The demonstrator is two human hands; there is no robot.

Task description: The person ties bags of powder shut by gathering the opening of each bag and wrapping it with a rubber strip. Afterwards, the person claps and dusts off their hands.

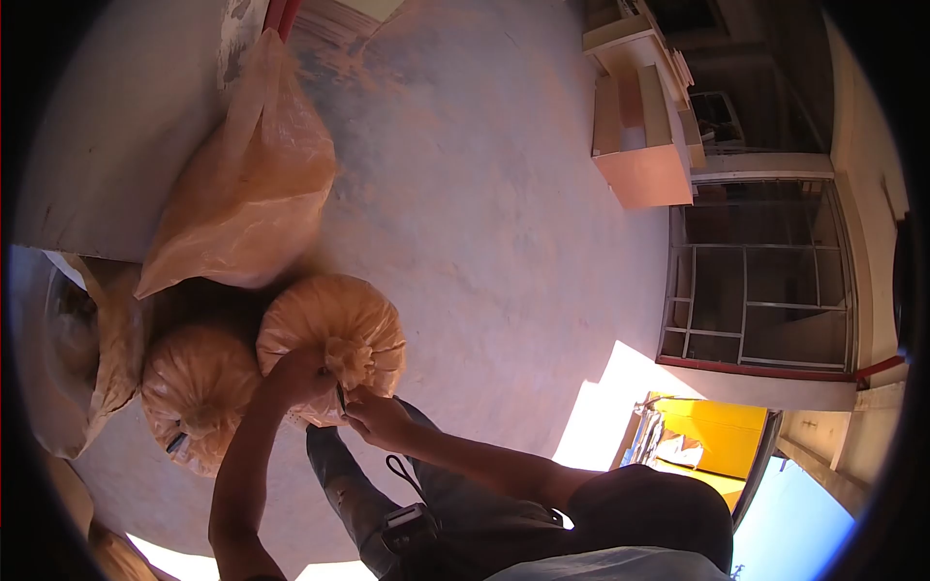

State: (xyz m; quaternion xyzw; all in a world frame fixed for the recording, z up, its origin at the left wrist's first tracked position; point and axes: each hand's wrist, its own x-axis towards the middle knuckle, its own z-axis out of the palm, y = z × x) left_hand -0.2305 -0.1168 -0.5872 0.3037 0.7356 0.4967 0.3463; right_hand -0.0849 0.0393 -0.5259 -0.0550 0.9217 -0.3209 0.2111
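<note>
A full, tan-looking plastic bag (pixel 325 308) stands upright in front of my legs, its neck gathered into a ruffled tuft. My left hand (pixel 302 376) is closed round the left side of that gathered neck. On the other side, my right hand (pixel 378 414) pinches a thin dark strip (pixel 340 397) against the neck; what the strip is I cannot tell. To the left stands a second full bag (pixel 199 387), its neck gathered, with a small dark piece near it. A larger, slack-topped plastic bag (pixel 247 184) rests against the wall beyond.
Another open-looking bag (pixel 116 349) stands at the far left. Cardboard boxes (pixel 644 165) sit at the upper right, beside a metal-framed window (pixel 765 276). The concrete floor (pixel 484 194) stretches ahead. Sunlight falls through a doorway near a yellow object (pixel 717 431).
</note>
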